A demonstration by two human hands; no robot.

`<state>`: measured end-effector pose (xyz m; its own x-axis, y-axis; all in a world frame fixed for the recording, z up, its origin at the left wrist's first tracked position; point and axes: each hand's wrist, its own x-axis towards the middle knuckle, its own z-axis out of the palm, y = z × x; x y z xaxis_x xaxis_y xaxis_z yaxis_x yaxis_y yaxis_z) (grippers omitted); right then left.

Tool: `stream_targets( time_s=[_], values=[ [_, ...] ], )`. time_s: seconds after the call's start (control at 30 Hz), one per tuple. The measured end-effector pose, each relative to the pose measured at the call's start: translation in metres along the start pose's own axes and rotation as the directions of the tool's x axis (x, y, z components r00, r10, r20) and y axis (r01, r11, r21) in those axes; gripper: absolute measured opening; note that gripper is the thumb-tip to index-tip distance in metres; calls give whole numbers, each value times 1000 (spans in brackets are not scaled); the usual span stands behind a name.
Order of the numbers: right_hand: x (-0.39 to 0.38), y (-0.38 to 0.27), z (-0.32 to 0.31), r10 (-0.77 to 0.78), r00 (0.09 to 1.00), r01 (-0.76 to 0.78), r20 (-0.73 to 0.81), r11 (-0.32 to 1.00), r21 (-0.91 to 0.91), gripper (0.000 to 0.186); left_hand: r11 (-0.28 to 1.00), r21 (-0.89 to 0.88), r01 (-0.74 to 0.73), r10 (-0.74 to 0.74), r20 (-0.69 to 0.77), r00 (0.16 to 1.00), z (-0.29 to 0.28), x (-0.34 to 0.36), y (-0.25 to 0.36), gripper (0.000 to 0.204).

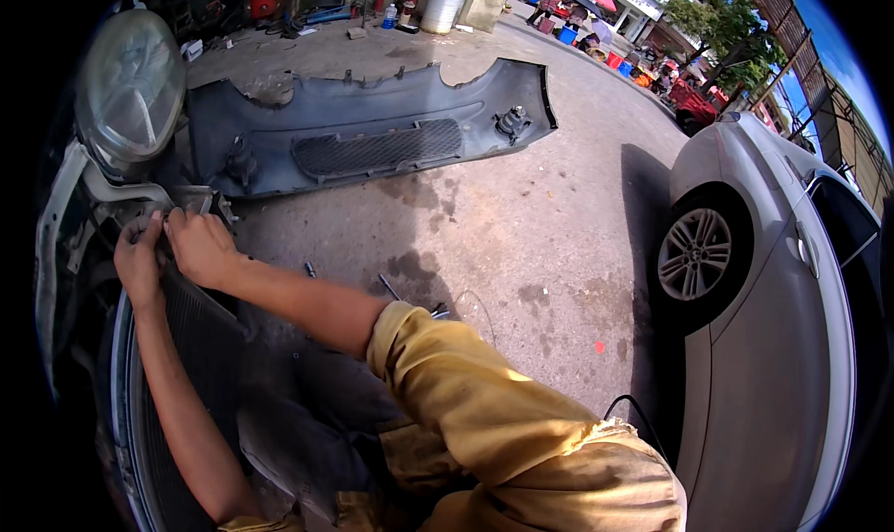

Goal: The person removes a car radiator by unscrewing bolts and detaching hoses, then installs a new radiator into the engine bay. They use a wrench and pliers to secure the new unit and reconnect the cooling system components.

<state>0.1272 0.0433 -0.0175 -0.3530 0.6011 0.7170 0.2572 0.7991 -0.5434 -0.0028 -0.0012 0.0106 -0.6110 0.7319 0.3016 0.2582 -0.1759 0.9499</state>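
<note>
Left grip [138,264] and right grip [199,249] hide whatever they hold.

The sleeve [466,374] was mustard yellow, the headlight [132,83] milky grey; the bumper [372,104] was dark grey, its grille [382,148] mesh-patterned.

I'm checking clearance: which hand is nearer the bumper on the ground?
Right. The right hand is short of the left end of the bumper; the left hand is farther left, so farther from it.
</note>
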Motion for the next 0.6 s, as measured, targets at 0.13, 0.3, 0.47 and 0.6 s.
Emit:
stream_targets(
  time_s=[0.13,0.3,0.47,0.6],
  values=[
    [13,-33,10,618,760,-597,202,541,592,33,1000,-4,-7,7,-17,1000,-1,1,-1,20],
    [16,-22,2,575,754,-647,318,565,512,38,999,8,34,-34,19,999,-4,4,-3,20],
    [0,-9,-12,-38,996,46,78,994,-96,26,1000,19,18,-18,-14,1000,-5,-2,4,16],
    [4,1,-9,-157,980,175,120,972,-159,18,1000,-6,1,-1,-11,1000,-1,-3,4,14]
  ],
)
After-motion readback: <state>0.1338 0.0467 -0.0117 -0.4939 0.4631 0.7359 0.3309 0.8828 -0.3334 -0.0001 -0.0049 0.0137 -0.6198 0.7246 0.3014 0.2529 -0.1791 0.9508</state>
